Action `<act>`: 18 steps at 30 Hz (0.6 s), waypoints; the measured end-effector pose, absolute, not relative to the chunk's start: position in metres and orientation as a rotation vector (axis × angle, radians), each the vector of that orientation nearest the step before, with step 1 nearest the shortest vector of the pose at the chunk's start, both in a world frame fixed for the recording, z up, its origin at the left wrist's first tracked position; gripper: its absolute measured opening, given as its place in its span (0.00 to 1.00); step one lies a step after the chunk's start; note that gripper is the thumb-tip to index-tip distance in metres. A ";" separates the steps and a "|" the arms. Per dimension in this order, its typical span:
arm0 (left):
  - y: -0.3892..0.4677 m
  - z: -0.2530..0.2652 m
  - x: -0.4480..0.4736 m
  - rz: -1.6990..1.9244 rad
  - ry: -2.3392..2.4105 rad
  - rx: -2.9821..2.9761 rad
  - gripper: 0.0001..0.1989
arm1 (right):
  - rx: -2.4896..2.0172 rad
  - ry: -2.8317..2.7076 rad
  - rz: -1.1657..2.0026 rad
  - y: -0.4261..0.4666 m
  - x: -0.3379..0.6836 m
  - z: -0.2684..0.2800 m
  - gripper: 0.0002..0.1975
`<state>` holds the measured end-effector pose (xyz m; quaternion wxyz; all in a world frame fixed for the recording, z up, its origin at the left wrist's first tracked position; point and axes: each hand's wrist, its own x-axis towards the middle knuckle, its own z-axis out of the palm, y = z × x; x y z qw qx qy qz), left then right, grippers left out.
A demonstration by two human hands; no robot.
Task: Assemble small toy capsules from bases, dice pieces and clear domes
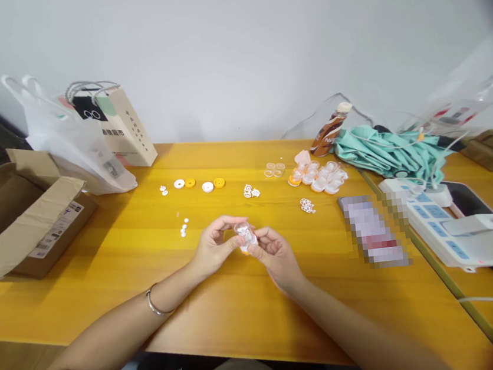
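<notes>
Container of clear plastic (245, 231), white showing within and a sliver of orange at its lower end, is held up over the wooden tabletop (227, 324). We see the left hand (218, 246) gripping its left side, thumb in front; the right hand (277, 257) pinches its lower right. Beyond it we note white openwork pieces (248, 189), with white discs (205, 188) and yellow discs (219, 183) to the left. Small white parts (183, 228) lie nearer the left hand. To the right we log orange-based clear containers (319, 184) grouped near a brown-labelled bottle (331, 132), a pixelated phone (373, 231) and a power strip (433, 223). At far left we record an open cardboard box (58, 227).
</notes>
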<state>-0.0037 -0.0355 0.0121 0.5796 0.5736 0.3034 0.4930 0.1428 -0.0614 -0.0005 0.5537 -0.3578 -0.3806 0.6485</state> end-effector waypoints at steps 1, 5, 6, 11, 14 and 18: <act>-0.035 0.013 -0.004 1.141 0.709 1.345 0.16 | -0.832 -0.893 1.543 -0.061 0.143 -0.001 0.11; -0.034 0.014 -0.004 1.075 0.655 1.287 0.16 | -0.773 -0.849 1.617 -0.063 0.142 -0.001 0.08; -0.033 0.013 -0.004 1.057 0.630 1.255 0.16 | -0.766 -0.831 1.639 -0.063 0.142 -0.001 0.08; -0.035 0.008 0.000 1.041 0.603 1.106 0.15 | -0.770 -0.772 1.714 -0.064 0.141 0.001 0.10; -0.038 0.003 0.005 1.133 0.654 1.077 0.14 | -0.816 -0.813 1.653 -0.063 0.139 -0.001 0.09; -0.042 0.000 0.011 1.256 0.747 1.087 0.14 | -0.857 -0.882 1.552 -0.062 0.138 -0.003 0.11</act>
